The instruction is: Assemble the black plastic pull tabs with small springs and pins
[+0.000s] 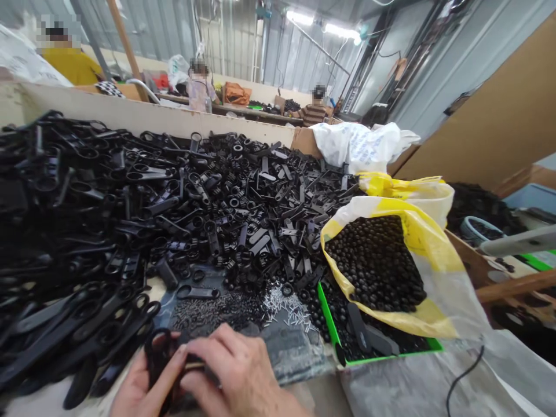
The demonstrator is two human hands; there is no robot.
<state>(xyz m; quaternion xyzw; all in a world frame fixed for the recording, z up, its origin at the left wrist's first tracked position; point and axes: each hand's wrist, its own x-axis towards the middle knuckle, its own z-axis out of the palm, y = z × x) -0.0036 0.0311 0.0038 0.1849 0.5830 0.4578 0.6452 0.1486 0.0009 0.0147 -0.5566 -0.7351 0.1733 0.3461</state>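
The black plastic loop pull [158, 353] sits between both hands, held closed by the fingers of the left hand [141, 385] and right hand [234, 370]. Beyond the fingers lie a heap of black plastic parts [195, 202] and small silver pins [286, 307].

**Bench [39, 399] with cream board edge [152, 119], loose moulded parts and bagged stock**

Contents: large mixed heap of black plastic pulls [130, 214], looped and bar-shaped, spread across most of the bench; coiled black pieces [243, 197] within the heap; small pile of fine dark parts [212, 310]; scatter of short silver metal pins [286, 304] just beside it; green plastic tray [382, 360] holding black parts; yellow-and-white plastic bag of round black beads [373, 263], resting on the tray; white printed sack [360, 147] at the far end; grey plastic sheet [417, 382] along the near edge; thin black cable [464, 370] lying across the sheet.
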